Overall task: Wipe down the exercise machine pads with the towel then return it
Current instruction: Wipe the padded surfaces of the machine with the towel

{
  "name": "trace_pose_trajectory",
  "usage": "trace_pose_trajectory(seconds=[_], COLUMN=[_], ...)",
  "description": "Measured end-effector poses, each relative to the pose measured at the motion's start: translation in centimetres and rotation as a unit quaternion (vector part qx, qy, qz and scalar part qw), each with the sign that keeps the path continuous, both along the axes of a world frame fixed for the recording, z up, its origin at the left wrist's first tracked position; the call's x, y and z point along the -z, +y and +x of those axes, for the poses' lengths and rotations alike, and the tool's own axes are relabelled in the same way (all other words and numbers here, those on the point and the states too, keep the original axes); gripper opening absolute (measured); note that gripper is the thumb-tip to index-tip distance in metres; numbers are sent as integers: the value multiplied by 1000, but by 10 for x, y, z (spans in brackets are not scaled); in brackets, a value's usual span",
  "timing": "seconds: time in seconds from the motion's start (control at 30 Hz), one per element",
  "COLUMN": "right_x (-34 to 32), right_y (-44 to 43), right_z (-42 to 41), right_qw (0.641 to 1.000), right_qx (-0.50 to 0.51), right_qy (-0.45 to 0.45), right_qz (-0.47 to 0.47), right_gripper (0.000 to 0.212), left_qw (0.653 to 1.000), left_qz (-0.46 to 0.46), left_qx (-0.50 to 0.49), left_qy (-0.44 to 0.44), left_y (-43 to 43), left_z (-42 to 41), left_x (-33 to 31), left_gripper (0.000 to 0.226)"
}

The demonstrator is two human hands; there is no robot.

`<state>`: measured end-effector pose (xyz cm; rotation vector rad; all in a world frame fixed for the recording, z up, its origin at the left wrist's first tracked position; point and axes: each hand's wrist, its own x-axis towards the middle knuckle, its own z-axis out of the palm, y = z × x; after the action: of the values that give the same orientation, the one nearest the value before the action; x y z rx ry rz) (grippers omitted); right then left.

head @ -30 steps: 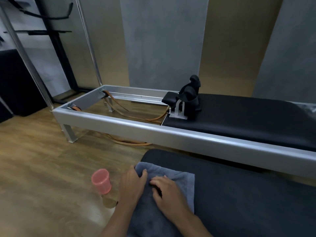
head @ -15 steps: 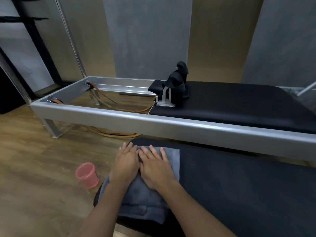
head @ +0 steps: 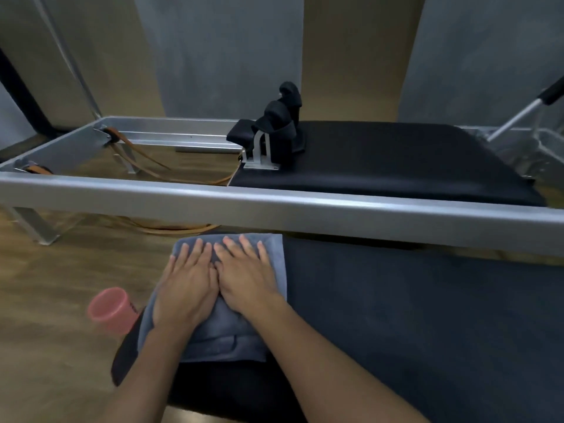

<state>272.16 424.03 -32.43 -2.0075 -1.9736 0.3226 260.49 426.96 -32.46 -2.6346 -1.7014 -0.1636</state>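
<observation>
Towel (head: 227,331), a grey-blue terry cloth folded into a thick rectangle, lies on the left end of the nearest pad (head: 412,315), its near edge showing a stitched hem band. Both hands lie flat on it side by side, grasping nothing: the left hand (head: 183,288) and the right hand (head: 247,279) press down with straight, slightly spread fingers, thumbs almost touching, fingertips close to the cloth's far edge. The pad beneath is broad, dark and matte, with a rounded corner at the lower left. Just beside that corner, on the floor, stands a pink cup (head: 110,309), tapered and probably plastic, though blur softens it. The floor (head: 45,270) is brown wood plank with a dull sheen. Beyond the pad runs a long brushed-metal frame rail (head: 305,209) on a short angled leg. Inside the frame lies a flat black upholstered carriage (head: 396,160), and at its left end stand padded black shoulder rests (head: 280,117) on a silver bracket. Tan straps (head: 146,160) curve through the open part of the frame. At the far right a silver bar (head: 518,117) with a black grip slants upward. Behind everything, the wall (head: 229,56) alternates mottled grey and tan vertical panels.
</observation>
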Motion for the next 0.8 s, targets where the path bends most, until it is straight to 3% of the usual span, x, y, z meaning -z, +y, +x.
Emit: trace_pose_trajectory(seconds=[0.27,0.8], right_x=[5,-5], right_y=[-18,-272], right_z=[63,404], right_qw=[1000,969], right_qx=[29,242], right_qy=[9,-20], right_qz=[-6,-33], right_gripper=[48,45], left_qw=[1000,977], left_qz=[5,-37], left_qx=[13,198], left_qy=[7,-67], left_y=[-25,-235], left_z=[69,431], left_x=[-3,4], left_gripper=[53,59])
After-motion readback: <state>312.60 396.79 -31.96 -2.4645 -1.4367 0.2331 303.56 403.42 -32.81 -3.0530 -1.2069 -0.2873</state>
